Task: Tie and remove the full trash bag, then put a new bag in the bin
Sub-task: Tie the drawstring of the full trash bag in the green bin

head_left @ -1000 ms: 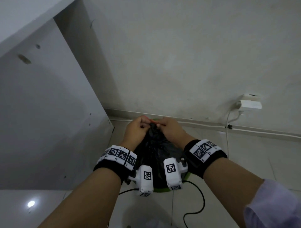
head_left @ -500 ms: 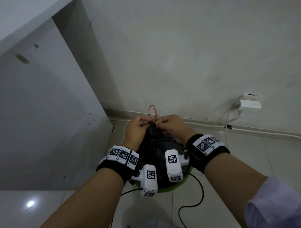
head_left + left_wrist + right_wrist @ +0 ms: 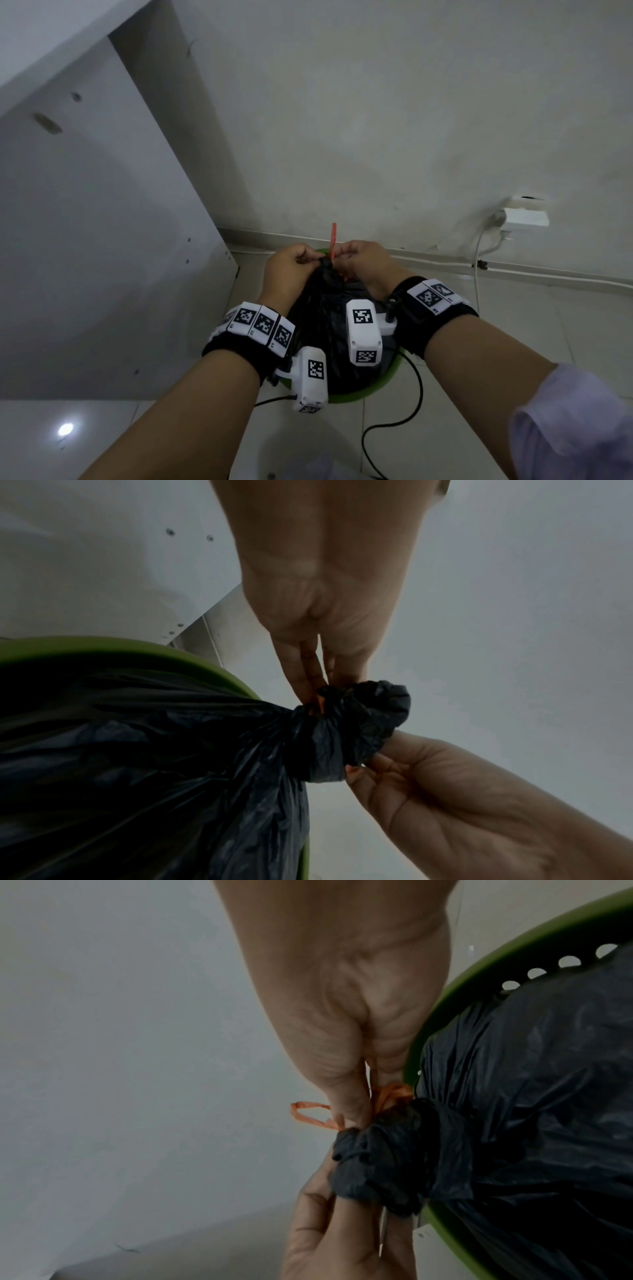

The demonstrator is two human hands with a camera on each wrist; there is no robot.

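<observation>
A full black trash bag [image 3: 318, 318] sits in a green bin [image 3: 387, 380] on the floor. Its top is gathered into a tight neck [image 3: 359, 723], also seen in the right wrist view [image 3: 383, 1164]. My left hand [image 3: 301, 260] pinches the neck from the left, fingertips [image 3: 313, 680] against it. My right hand [image 3: 346, 255] pinches the orange drawstring [image 3: 387, 1093] at the neck. A loop of that string [image 3: 308, 1114] sticks out past the thumb, and one strip [image 3: 333, 236] stands up between the hands. The green rim [image 3: 137, 650] shows behind the bag.
A white cabinet panel [image 3: 102, 257] stands close on the left, and the wall [image 3: 376, 120] is just behind the bin. A wall socket with a plug and white cable [image 3: 524, 216] is at the right. A black cable [image 3: 394, 421] trails over the tiled floor.
The drawstring was barely visible, then stood up as an open loop; now it is a narrow upright strip. Both hands stay at the bag's neck, shifted slightly.
</observation>
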